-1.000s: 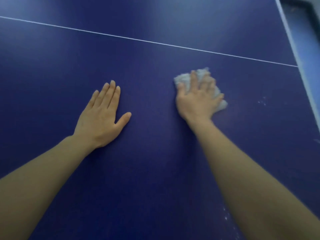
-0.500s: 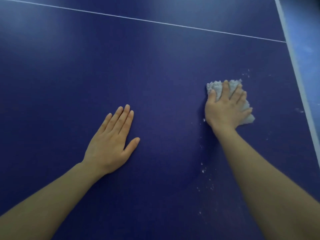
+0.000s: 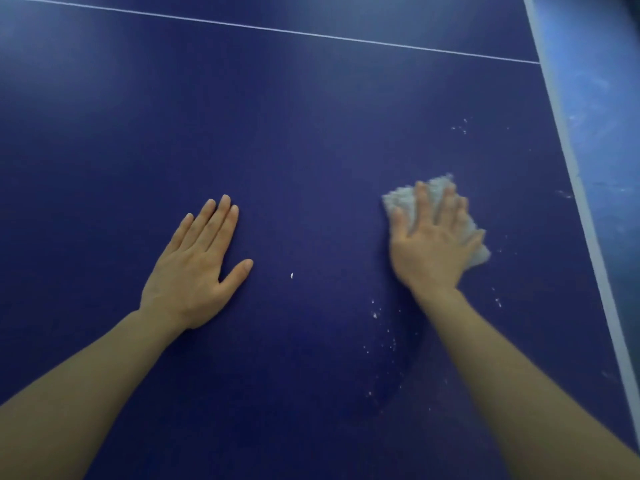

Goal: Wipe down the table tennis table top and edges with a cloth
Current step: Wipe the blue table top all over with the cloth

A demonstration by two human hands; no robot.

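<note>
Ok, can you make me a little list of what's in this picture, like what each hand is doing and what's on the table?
left hand: flat on the table, fingers together, holding nothing
right hand: spread over the cloth, pressing it down
cloth: white, crumpled, blurred
table: dark blue top, thin white line across the far part
white edge stripe: runs along the right side
white specks: scattered around the right hand

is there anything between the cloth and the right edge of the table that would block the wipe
Nothing solid shows. The right hand presses the cloth flat on the table, and between it and the white edge stripe lie only small white specks. The left hand rests flat on the other side.
</note>
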